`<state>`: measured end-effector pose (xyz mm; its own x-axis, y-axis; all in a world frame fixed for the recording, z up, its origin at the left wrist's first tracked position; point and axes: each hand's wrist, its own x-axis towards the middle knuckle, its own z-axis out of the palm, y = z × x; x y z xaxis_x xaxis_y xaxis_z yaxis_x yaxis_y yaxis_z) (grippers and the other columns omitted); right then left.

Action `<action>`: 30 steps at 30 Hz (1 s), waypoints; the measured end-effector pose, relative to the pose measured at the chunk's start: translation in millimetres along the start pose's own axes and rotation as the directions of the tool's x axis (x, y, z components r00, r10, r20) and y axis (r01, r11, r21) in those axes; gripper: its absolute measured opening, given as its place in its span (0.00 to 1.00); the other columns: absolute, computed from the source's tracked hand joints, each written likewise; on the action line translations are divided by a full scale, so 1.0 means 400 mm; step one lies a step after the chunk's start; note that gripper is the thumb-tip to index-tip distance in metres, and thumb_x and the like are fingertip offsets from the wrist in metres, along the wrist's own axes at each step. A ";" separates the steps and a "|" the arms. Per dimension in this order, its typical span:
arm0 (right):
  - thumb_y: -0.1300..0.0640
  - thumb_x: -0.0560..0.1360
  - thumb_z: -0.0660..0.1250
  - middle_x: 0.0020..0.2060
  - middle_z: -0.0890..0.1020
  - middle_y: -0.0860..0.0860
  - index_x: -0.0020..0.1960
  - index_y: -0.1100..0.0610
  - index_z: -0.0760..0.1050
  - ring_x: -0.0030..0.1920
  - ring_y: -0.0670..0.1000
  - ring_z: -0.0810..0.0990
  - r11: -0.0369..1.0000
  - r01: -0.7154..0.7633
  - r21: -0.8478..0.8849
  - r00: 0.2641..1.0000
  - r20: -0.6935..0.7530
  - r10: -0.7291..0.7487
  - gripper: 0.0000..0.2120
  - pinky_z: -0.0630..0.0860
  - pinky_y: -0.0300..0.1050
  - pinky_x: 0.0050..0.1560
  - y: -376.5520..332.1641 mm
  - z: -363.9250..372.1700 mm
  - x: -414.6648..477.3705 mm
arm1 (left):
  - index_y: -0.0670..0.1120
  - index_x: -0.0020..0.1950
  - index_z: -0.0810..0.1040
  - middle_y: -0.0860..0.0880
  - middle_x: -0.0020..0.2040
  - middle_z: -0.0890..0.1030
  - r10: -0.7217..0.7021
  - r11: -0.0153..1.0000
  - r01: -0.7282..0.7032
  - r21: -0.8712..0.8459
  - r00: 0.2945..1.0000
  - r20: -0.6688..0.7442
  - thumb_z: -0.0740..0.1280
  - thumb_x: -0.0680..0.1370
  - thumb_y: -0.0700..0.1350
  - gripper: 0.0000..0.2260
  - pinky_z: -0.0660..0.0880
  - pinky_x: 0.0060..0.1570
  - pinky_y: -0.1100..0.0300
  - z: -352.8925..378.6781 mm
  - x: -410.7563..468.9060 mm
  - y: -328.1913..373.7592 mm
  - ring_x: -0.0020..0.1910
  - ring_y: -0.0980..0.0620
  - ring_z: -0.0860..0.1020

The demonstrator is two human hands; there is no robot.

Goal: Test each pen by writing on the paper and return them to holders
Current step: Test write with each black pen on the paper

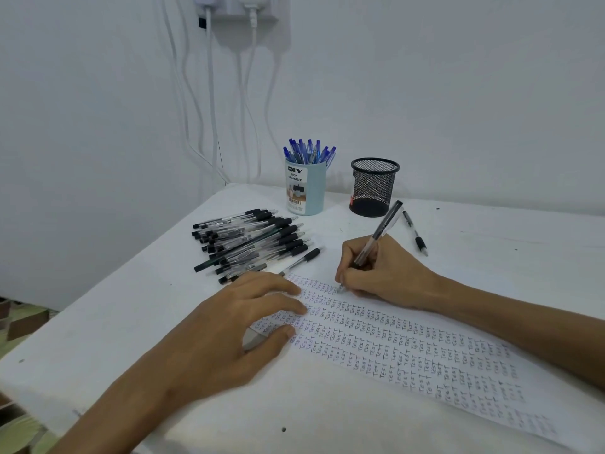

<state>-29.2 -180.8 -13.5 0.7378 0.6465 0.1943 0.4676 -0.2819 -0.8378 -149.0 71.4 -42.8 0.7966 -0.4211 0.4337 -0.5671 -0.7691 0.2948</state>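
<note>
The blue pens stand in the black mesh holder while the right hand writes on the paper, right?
Not quite. The head view shows the blue pens standing in the light blue desk organizer cup, not the black mesh holder. The right hand does write on the paper with a pen.

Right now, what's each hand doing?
Left hand: open, fingers pressing the white written-over paper.
Right hand: gripping a clear-barrelled black pen, tip on paper.
</note>
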 end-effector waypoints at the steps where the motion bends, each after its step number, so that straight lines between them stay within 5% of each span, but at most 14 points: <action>1: 0.67 0.74 0.70 0.27 0.79 0.49 0.38 0.62 0.79 0.28 0.47 0.74 1.000 0.001 0.004 1.000 0.000 -0.001 0.06 0.72 0.40 0.34 0.000 0.000 0.000 | 0.59 0.64 0.81 0.64 0.67 0.76 -0.003 1.000 0.003 -0.003 1.000 -0.001 0.62 0.83 0.57 0.13 0.72 0.66 0.59 0.000 0.000 0.000 0.70 0.60 0.73; 17: 0.68 0.75 0.70 0.28 0.80 0.50 0.39 0.63 0.79 0.28 0.45 0.73 1.000 0.009 -0.001 1.000 0.000 -0.009 0.06 0.71 0.38 0.33 -0.004 0.004 -0.003 | 0.59 0.64 0.81 0.64 0.67 0.76 -0.010 1.000 0.010 0.003 1.000 0.012 0.63 0.83 0.56 0.12 0.72 0.66 0.60 0.000 0.001 -0.001 0.70 0.60 0.72; 23: 0.68 0.74 0.70 0.25 0.78 0.51 0.37 0.62 0.78 0.27 0.50 0.72 1.000 -0.025 0.000 0.999 -0.022 0.025 0.08 0.71 0.50 0.36 -0.002 0.003 0.003 | 0.58 0.64 0.81 0.64 0.67 0.76 -0.008 1.000 0.008 -0.004 1.000 0.015 0.63 0.83 0.56 0.12 0.71 0.66 0.61 -0.002 -0.001 0.000 0.70 0.61 0.73; 30: 0.68 0.74 0.69 0.24 0.78 0.51 0.35 0.58 0.78 0.27 0.49 0.72 0.999 -0.033 -0.017 0.999 -0.023 0.032 0.11 0.72 0.51 0.36 -0.006 0.005 0.003 | 0.58 0.64 0.81 0.64 0.67 0.76 -0.008 1.000 0.008 -0.007 1.000 0.020 0.62 0.83 0.57 0.13 0.70 0.67 0.62 -0.002 0.000 0.000 0.70 0.61 0.72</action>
<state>-30.2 -178.0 -12.2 0.7635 0.6205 0.1790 0.4515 -0.3148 -0.8349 -149.4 71.7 -42.2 0.8052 -0.4242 0.4144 -0.5619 -0.7693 0.3041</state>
